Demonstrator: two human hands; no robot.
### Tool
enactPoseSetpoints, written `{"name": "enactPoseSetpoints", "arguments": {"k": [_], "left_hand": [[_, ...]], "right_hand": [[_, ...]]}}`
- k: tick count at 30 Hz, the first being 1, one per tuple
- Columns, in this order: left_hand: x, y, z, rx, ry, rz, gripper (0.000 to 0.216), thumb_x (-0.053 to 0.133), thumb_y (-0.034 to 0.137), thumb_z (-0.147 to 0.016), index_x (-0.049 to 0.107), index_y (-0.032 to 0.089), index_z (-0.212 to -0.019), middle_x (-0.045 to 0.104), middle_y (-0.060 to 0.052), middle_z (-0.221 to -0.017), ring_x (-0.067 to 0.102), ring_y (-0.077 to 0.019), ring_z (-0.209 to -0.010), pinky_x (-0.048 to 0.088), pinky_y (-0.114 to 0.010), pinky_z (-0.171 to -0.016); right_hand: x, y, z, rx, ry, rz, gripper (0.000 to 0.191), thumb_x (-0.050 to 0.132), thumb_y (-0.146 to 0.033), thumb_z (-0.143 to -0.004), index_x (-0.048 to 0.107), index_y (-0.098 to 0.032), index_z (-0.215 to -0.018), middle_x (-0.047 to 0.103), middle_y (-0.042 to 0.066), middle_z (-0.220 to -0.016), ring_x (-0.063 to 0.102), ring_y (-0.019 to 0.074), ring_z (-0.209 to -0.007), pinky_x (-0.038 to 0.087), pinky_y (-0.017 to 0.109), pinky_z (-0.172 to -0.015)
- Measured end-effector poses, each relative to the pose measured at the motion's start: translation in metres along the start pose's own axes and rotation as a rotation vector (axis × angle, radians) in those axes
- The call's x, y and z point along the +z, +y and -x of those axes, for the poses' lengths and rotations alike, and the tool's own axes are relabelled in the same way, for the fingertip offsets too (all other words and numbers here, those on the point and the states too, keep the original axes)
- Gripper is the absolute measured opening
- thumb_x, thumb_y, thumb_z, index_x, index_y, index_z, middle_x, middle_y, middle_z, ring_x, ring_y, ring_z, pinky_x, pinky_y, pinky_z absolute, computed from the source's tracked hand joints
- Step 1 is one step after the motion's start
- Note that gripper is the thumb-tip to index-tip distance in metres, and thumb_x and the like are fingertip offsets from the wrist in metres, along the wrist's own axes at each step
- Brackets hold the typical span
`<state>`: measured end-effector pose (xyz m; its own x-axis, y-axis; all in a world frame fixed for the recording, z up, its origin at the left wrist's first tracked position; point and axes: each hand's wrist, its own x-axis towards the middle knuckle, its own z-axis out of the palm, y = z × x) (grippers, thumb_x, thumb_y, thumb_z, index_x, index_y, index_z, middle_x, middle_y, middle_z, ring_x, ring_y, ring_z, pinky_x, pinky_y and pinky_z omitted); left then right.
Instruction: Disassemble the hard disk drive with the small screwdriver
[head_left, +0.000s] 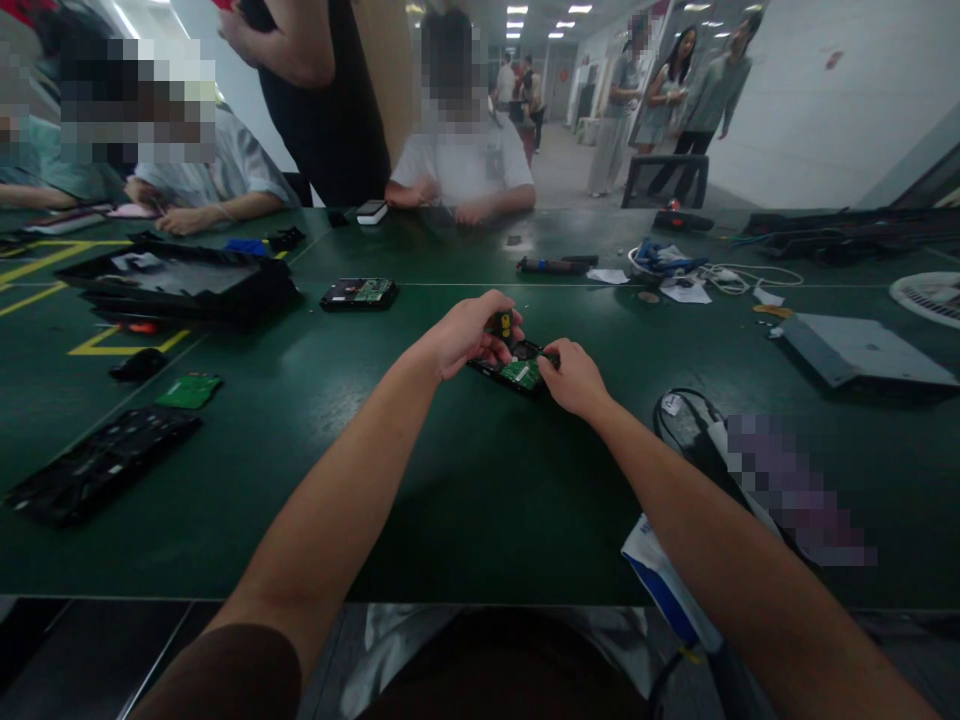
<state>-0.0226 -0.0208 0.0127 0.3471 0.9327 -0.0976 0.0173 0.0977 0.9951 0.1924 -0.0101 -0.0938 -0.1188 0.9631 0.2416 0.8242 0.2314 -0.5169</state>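
Observation:
A small black device (523, 374) with a green circuit board inside lies on the dark green table in front of me. My left hand (480, 335) is closed around a black-and-yellow screwdriver (505, 325), held upright over the device's left part; its tip cannot be made out. At the right end of the device, my right hand (571, 375) pinches the casing's edge between thumb and fingers.
Left on the table (465, 480) lie a black casing (105, 465), a loose green circuit board (189, 391) and black trays (180, 280). Another opened device (358, 293) sits farther back. Right are a grey metal box (862, 350) and cables (667, 258). People sit opposite.

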Motion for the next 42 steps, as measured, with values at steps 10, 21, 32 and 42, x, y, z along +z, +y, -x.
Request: {"name": "enactPoseSetpoints", "arguments": {"k": [10, 21, 32, 42], "left_hand": [[-0.0046, -0.0014, -0.0018, 0.062, 0.126, -0.068, 0.032, 0.054, 0.046, -0.087, 0.066, 0.017, -0.091, 0.071, -0.011, -0.09, 0.064, -0.0171, -0.062, 0.045, -0.028, -0.053], [-0.0022, -0.0008, -0.0017, 0.031, 0.067, 0.001, 0.031, 0.055, 0.046, -0.086, 0.064, 0.018, -0.095, 0.071, -0.01, -0.095, 0.065, -0.016, -0.061, 0.046, -0.026, -0.05], [0.0013, -0.0014, -0.0008, -0.007, 0.003, 0.05, 0.029, 0.052, 0.046, -0.088, 0.06, 0.018, -0.094, 0.073, -0.011, -0.095, 0.064, -0.0153, -0.056, 0.047, -0.026, -0.049], [0.003, 0.0012, 0.0015, 0.002, 0.013, 0.016, 0.03, 0.056, 0.043, -0.087, 0.063, 0.017, -0.1, 0.074, -0.012, -0.098, 0.067, -0.0169, -0.056, 0.047, -0.028, -0.047]], "right_hand": [[-0.0043, -0.0045, 0.0013, 0.027, -0.022, -0.012, 0.03, 0.051, -0.04, -0.099, 0.062, -0.018, -0.117, 0.065, 0.015, -0.12, 0.064, 0.0246, -0.098, 0.05, 0.038, -0.083], [-0.001, -0.0012, 0.0007, 0.001, -0.005, 0.01, 0.029, 0.051, -0.04, -0.099, 0.061, -0.019, -0.116, 0.066, 0.014, -0.119, 0.064, 0.0251, -0.101, 0.05, 0.038, -0.086], [0.0, 0.0003, -0.0001, -0.02, 0.002, 0.013, 0.029, 0.051, -0.04, -0.099, 0.062, -0.019, -0.116, 0.066, 0.014, -0.118, 0.064, 0.0261, -0.103, 0.05, 0.04, -0.09], [-0.0015, 0.0004, 0.0007, -0.015, 0.001, -0.003, 0.028, 0.051, -0.04, -0.099, 0.061, -0.019, -0.116, 0.066, 0.014, -0.118, 0.064, 0.0258, -0.102, 0.051, 0.039, -0.087]]}}
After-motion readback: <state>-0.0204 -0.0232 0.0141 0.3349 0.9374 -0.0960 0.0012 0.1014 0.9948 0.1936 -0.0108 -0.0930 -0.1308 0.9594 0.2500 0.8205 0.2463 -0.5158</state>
